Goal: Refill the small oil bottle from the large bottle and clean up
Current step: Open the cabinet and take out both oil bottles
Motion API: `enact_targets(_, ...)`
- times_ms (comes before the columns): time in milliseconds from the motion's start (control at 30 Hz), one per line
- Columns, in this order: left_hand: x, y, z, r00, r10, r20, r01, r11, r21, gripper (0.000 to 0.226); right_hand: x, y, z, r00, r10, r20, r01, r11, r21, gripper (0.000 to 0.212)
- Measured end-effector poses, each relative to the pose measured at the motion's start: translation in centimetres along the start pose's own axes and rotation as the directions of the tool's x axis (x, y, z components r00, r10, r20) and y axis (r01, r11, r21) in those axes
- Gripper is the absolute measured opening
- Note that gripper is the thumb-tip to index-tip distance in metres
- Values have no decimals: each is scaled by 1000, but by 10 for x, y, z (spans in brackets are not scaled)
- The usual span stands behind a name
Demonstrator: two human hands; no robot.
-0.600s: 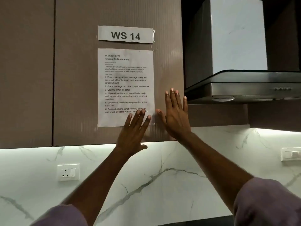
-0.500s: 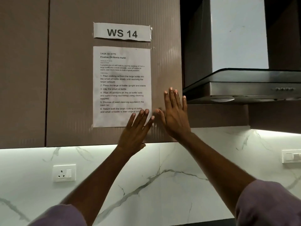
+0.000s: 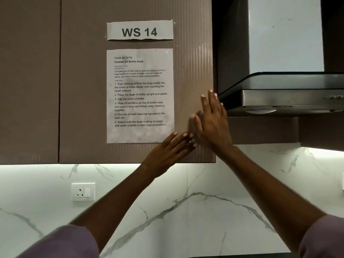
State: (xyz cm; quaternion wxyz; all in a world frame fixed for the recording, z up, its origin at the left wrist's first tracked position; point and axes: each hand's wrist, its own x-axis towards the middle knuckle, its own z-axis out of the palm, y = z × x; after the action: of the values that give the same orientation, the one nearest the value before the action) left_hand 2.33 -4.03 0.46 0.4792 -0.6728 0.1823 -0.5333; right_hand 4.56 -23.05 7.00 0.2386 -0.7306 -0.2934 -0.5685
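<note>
- On the cabinet door (image 3: 191, 71), right of the task sheet (image 3: 140, 95): my left hand (image 3: 167, 153) and right hand (image 3: 212, 123), fingers spread, holding nothing.
- Bottles: none in view.
- Hood (image 3: 283, 94) at right.

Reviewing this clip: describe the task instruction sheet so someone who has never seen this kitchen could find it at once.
Look at the brown wall cabinet door left of the steel range hood. Two white papers are taped to it; the instruction sheet is the lower, taller one, filled with small numbered lines, unlike the short strip above it reading only "WS 14".
</note>
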Motion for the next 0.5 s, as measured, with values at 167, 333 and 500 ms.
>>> enact_targets(167, -7, -4, -36, 999, 26, -20, -26, 1000, -16, 71, 3, -20, -33, 986, 137, -96, -117, 975, 189, 54)
enact_targets(333, -24, -14, -85, 995, 3, -103, -10, 998, -67, 64, 5, -57, -83, 948, 297, -112, -247, 911, 330, 45)
enact_targets(500, -49, -30, -143, 990, -46, -135, 29, 991, -127, 64, 2, -104, -129, 948, 228, -221, -151, 936, 317, 43)
